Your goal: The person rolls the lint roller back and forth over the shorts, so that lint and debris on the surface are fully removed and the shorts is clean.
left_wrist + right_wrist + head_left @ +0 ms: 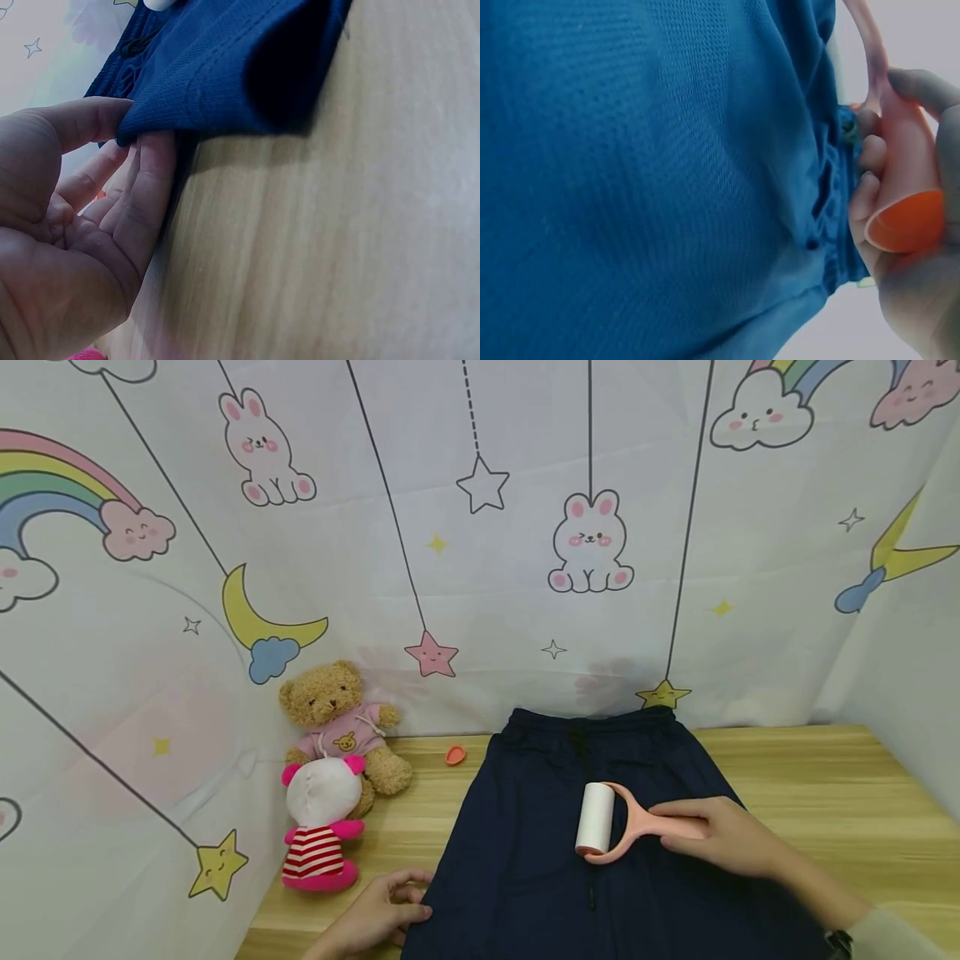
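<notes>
A pair of navy drawstring shorts (525, 827) lies on the wooden table, waistband toward the back. My right hand (738, 839) grips the pink handle of a lint roller (637, 822), whose white roll rests over the middle of the shorts. In the right wrist view, fingers and thumb wrap the lint roller (911, 150), with its orange handle end showing. At the left edge of the shorts, my left hand (382, 910) pinches the cloth. The left wrist view shows the thumb above and fingers beneath the fabric, beside an open leg hem.
A teddy bear (333, 718) in a pink top sits at the back left, behind a pink-and-white plush doll (322, 822) in stripes. A small orange-red oval piece (455, 755) lies left of the waistband. A printed curtain (510, 568) hangs behind the table (817, 785).
</notes>
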Available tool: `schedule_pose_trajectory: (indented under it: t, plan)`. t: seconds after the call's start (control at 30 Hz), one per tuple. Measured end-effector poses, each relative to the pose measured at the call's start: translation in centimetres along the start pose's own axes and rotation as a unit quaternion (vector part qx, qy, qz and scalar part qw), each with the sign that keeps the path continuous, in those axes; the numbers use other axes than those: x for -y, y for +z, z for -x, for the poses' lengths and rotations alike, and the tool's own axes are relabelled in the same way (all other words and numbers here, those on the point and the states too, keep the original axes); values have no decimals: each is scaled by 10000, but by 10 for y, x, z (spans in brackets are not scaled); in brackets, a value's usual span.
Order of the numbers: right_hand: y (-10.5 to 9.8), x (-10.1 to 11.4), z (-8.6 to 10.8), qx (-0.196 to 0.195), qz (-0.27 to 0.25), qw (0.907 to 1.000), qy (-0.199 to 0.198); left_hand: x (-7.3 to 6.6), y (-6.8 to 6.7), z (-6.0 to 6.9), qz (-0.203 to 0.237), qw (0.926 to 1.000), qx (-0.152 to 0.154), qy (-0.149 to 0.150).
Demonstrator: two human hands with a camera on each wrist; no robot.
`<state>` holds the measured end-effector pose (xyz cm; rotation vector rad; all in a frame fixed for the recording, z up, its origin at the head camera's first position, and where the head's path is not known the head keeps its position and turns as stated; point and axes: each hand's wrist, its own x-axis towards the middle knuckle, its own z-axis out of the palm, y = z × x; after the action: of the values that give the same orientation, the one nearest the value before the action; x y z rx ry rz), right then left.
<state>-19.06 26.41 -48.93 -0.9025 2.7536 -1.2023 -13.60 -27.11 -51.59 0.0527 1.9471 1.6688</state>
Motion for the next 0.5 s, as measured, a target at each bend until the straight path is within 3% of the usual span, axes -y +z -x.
schedule_pose_trajectory:
  t: [0.5]
  plan:
    - [2,2,-11,157,72,9998,24,-2,1,2,-53,10000,-36,-33]
